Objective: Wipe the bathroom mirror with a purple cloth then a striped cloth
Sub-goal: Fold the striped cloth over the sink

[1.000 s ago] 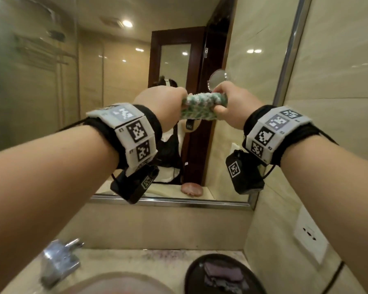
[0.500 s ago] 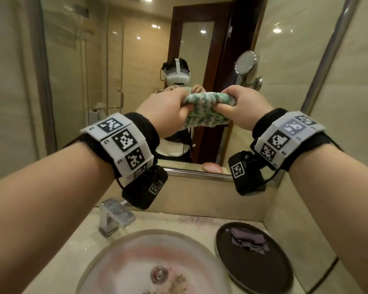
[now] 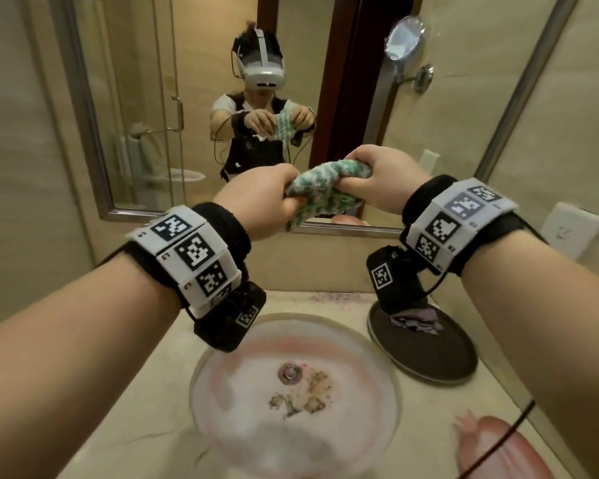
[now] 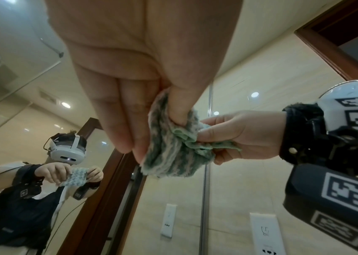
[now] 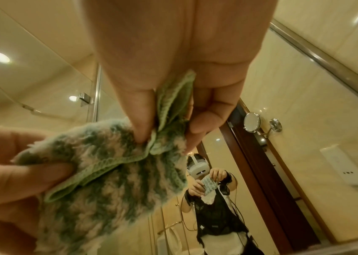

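Note:
A green-and-white striped cloth [image 3: 325, 191] hangs bunched between both hands, in front of the lower edge of the wall mirror [image 3: 194, 108]. My left hand [image 3: 267, 198] pinches its left side, thumb against fingers, with the cloth [image 4: 169, 151] clamped there. My right hand [image 3: 377, 178] pinches the right side; thumb and forefinger grip a fold of the cloth [image 5: 117, 165]. The cloth is off the glass. A crumpled purple cloth [image 3: 417, 319] lies on a dark round tray [image 3: 440, 361], partly hidden by the right wrist camera.
A round glass basin [image 3: 291, 402] with debris near the drain sits below my hands on the beige counter [image 3: 153, 392]. A pink object [image 3: 495, 451] lies at the front right. A round magnifying mirror [image 3: 403, 38] and a wall socket [image 3: 567, 233] are on the right wall.
My head has tilted down, bringing basin and tray into view. Both hands have dropped from higher on the mirror toward its lower edge, still gripping the striped cloth and bunching it.

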Available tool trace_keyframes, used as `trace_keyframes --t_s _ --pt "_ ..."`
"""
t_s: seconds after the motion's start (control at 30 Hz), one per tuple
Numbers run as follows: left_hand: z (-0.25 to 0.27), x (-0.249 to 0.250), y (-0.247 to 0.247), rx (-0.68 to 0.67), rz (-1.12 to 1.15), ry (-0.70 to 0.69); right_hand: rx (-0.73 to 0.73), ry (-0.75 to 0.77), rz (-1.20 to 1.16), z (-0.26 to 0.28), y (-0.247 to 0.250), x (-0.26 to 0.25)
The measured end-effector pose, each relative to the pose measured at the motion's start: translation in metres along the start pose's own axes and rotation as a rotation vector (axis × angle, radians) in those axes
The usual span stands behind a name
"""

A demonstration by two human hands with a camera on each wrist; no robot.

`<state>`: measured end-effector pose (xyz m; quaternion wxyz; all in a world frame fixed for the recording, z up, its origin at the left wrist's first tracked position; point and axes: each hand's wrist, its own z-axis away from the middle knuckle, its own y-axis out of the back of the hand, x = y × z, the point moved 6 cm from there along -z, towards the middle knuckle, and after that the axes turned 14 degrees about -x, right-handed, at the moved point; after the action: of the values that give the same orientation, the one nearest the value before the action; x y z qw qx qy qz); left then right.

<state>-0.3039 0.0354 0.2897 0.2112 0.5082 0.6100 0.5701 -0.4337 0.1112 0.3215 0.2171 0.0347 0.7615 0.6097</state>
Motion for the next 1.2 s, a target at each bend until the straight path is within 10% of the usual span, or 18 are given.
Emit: trace_keyframes --t_s 1.2 --pt "0.115 0.005 -0.168 -0.086 0.384 0.45 -0.345 0.003 -0.489 0.105 -0.184 0.086"
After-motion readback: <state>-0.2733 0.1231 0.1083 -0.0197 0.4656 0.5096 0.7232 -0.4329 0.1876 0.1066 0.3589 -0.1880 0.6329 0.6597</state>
